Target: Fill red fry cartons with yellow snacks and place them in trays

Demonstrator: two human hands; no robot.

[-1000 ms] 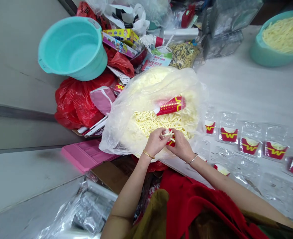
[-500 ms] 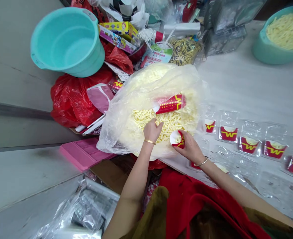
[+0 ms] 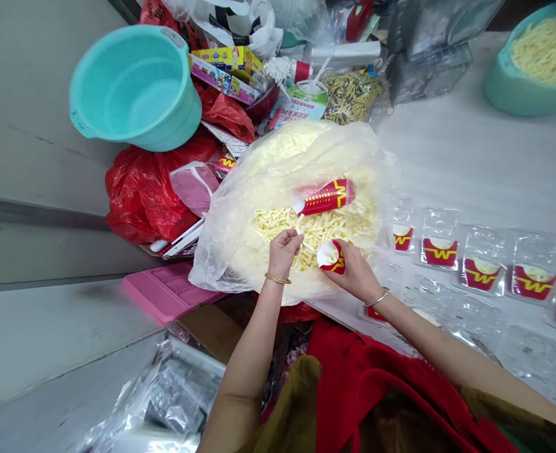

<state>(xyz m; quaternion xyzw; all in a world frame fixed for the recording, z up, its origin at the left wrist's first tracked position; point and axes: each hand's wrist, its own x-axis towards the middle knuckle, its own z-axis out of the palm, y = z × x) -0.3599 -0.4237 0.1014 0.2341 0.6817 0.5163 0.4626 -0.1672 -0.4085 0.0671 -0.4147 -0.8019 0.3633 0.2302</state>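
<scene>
My left hand (image 3: pixel 284 250) is closed in a pinch on a pale French-fry-shaped stick (image 3: pixel 300 222), whose end stands up from the fingertips. To its right, my right hand (image 3: pixel 357 272) grips a small red fry carton (image 3: pixel 339 259) with a yellow zigzag mark. The carton tilts with its white inside toward me, and a few pale pieces show in it. Both hands are over a large clear plastic bag (image 3: pixel 225 220) spread open, full of loose pale sticks (image 3: pixel 322 234). A nested stack of red cartons (image 3: pixel 327 197) lies on the sticks just beyond my hands.
Clear packets with red cartons (image 3: pixel 441 250) lie in rows on the white table (image 3: pixel 448 151) at right. A turquoise tub (image 3: pixel 518 94) of pale sticks stands far right. Another turquoise tub (image 3: pixel 131 94) sits far left above red plastic bags (image 3: pixel 150 195). Assorted packages crowd the back.
My left hand has come up slightly from the loose sticks, now with one stick between its fingertips. My right hand has shifted slightly left with the carton, closer to the left hand.
</scene>
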